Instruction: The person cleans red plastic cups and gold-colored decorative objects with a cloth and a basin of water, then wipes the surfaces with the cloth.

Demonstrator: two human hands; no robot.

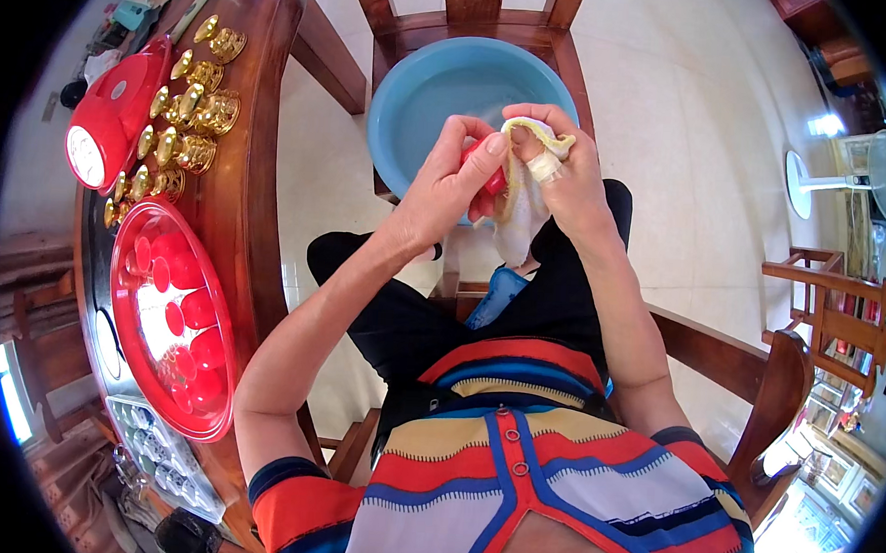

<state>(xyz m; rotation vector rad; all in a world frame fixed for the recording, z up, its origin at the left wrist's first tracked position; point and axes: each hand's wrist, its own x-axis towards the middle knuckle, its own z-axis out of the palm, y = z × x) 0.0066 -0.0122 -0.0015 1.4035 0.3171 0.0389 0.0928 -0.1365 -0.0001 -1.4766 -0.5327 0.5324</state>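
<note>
Above the near edge of a blue plastic basin (400, 74), my left hand (463, 166) grips a small red item (496, 179), likely a cup, mostly covered by my fingers. A pale cloth with a yellow edge (518, 220) hangs between both hands. My right hand (566, 163) pinches the cloth's upper part; one finger has a whitish wrap (544, 166). Water seems to lie in the basin, which rests on a wooden chair (571, 60). To the left, a round red tray (222, 408) holds several red cups (198, 308).
Several gold-coloured ornate vessels (217, 111) stand on the wooden table (261, 194) beside a red container (116, 114). A clear tray of small cups (164, 453) lies nearer. Wooden chair arms flank my lap. A white fan (825, 182) stands far right.
</note>
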